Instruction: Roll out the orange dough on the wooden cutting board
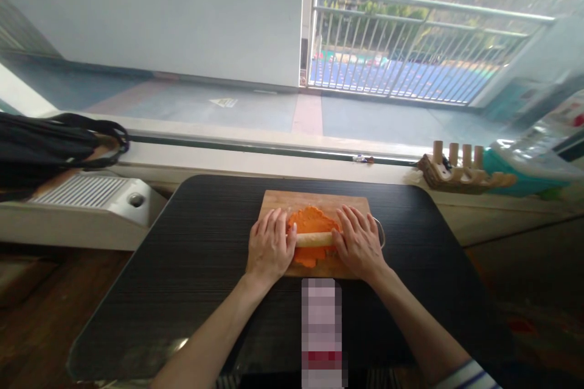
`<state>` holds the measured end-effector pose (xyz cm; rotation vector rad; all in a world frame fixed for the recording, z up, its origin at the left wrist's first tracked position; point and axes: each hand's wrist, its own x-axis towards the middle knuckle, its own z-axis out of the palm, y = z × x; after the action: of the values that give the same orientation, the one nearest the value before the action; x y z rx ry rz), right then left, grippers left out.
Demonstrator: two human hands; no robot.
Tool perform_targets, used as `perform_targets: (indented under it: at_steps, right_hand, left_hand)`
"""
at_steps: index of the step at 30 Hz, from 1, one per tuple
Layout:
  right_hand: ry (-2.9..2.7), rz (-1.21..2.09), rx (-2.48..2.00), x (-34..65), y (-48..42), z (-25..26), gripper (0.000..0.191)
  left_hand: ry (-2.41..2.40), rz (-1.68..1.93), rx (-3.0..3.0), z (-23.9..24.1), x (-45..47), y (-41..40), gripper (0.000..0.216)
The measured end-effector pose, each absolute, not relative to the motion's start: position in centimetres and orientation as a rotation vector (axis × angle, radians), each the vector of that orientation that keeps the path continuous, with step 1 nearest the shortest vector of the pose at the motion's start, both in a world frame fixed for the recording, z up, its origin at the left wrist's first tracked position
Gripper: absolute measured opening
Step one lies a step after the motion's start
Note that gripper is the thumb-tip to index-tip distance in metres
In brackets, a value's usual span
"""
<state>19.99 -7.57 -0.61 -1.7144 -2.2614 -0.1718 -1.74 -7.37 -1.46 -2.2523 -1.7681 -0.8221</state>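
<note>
A pale wooden rolling pin (314,240) lies across a flattened sheet of orange dough (312,217) with a ragged edge. Beneath them is a wooden cutting board (314,197) with a loop handle at its right side. My left hand (272,244) covers the pin's left end, fingers together and pointing away from me. Over the right end rests my right hand (360,244), its fingers slightly bent and its thumb against the pin. Both palms hide the pin's ends. Dough shows on the far and near sides of the pin.
The board sits on a black table (205,225). A pixelated pale patch (322,322) covers the near middle. Along the window sill stand a wooden rack with pegs (456,173) and a turquoise container (515,170). At left are a black bag (45,149) and a white radiator (91,194).
</note>
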Motion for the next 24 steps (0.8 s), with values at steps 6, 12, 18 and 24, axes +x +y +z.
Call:
perform_targets:
  at_steps: [6, 12, 18, 24]
  right_hand:
    - [-2.233, -0.135, -1.751, 19.6, -4.8, -0.3, 0.045]
    - [-2.237, -0.120, -1.744, 19.7, -2.7, -0.5, 0.044]
    - [-2.229, -0.050, -1.830, 19.5, -0.7, 0.0, 0.045]
    - [-2.209, 0.033, -1.885, 19.2, 1.1, 0.3, 0.046]
  left_hand:
    - [-1.822, -0.827, -2.202, -1.3, -1.6, -5.1, 0.032]
    - [-1.901, -0.789, -2.184, -0.8, -1.5, -3.2, 0.035]
    - [-1.965, -0.727, -2.176, -0.6, -1.5, -0.9, 0.039]
    - [-1.994, -0.674, -2.186, 0.2, -1.3, 0.8, 0.039]
